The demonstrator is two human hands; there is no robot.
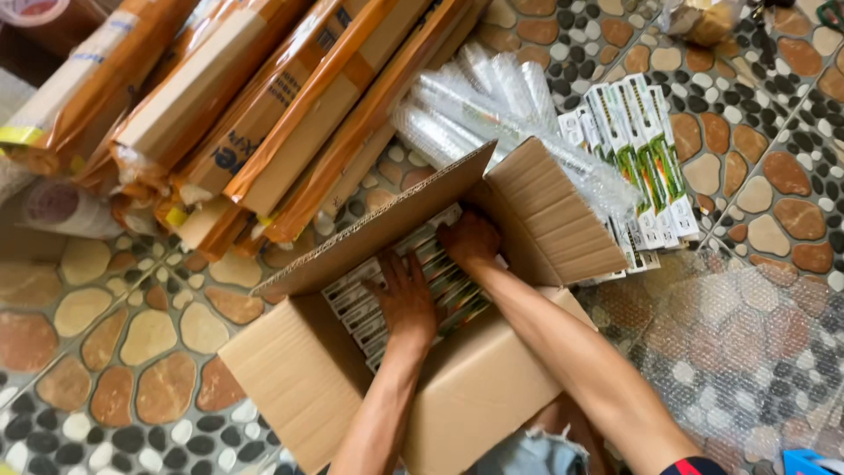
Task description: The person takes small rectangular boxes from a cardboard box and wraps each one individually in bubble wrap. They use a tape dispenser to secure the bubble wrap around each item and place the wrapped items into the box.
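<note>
My left hand [406, 297] lies open, fingers spread, and my right hand [470, 239] presses palm-down, both on the rows of slim packets [369, 308] inside the open cardboard box [308, 369] at frame centre. More matching packets [646, 145] lie on bubble wrap [492, 97] upper right, and tape-wrapped parcels [220, 105] fill the upper left.

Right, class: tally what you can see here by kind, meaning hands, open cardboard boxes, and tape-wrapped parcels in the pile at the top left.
Hands: 2, left hand and right hand
Open cardboard box: 1
Tape-wrapped parcels: about 5, since they overlap
Total: about 8
</note>
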